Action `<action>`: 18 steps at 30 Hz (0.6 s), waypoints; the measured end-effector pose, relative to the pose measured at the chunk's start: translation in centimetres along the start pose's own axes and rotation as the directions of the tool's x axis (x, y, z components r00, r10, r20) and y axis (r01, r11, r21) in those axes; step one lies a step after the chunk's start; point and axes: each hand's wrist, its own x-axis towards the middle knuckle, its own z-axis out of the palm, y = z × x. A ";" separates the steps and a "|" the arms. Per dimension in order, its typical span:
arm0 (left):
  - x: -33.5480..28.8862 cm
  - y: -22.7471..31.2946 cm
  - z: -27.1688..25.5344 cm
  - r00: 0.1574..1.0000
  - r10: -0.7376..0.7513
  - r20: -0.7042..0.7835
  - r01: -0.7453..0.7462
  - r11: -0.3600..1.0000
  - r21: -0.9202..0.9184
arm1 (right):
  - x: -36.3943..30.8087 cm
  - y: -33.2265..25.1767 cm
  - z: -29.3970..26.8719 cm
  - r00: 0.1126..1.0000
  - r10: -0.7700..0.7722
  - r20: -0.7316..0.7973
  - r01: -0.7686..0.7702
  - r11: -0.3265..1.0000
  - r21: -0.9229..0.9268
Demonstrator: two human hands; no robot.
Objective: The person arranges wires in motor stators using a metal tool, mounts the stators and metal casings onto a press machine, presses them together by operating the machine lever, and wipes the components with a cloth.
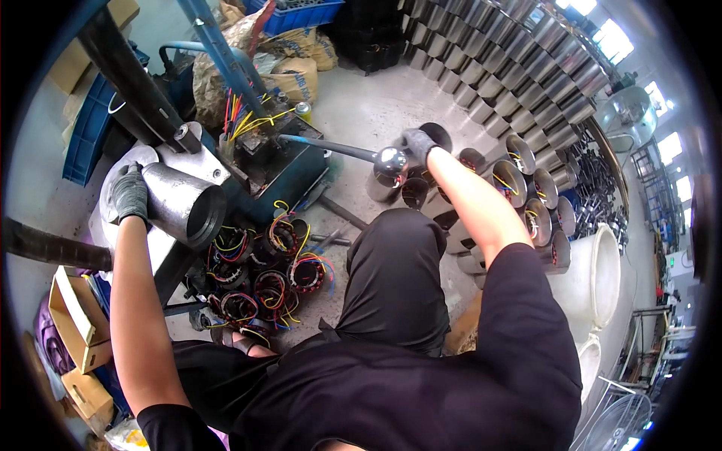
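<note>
The left hand [129, 192], in a dark grey work glove, is clasped over the closed rear end of a metal cylinder housing [183, 203], fingers wrapped around the shell so that the housing lies on its side on the press bench [177, 159] with its open mouth turned away from the palm, toward the person's lap. The right hand [416, 143], gloved the same way, is clenched around the far end of a long lever [331, 149], just beyond the shiny round knob [391, 160] that sits right beside the fist on the machine side; from that grip the blue-grey bar runs back to the dark green press body [274, 169], where red and yellow wires [244, 120] sprout upward. Below the held housing and between the two arms, a heap of wound stator cores [259, 282] with coloured leads lies on the floor, close to the person's knee. Past the right fist, further from the body, stand open steel housings [519, 184], some with windings inside, and beyond them long rows of bare cylinders [519, 52]. Cardboard boxes [75, 323] sit outside the left forearm.
</note>
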 end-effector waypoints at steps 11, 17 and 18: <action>0.7 -1.0 1.0 0.998 0.017 -0.056 -0.024 0.992 -0.126 | 4.9 12.5 9.5 0.916 0.329 0.227 -0.317 0.944 -0.092; 1.2 -3.8 1.4 0.999 0.033 -0.042 -0.049 0.899 -0.435 | 6.7 14.5 10.2 0.906 0.378 0.187 -0.419 0.861 0.287; 2.0 -4.1 2.7 0.999 0.019 -0.044 -0.039 0.866 -0.498 | 6.2 16.5 9.9 0.874 0.447 0.190 -0.485 0.805 0.340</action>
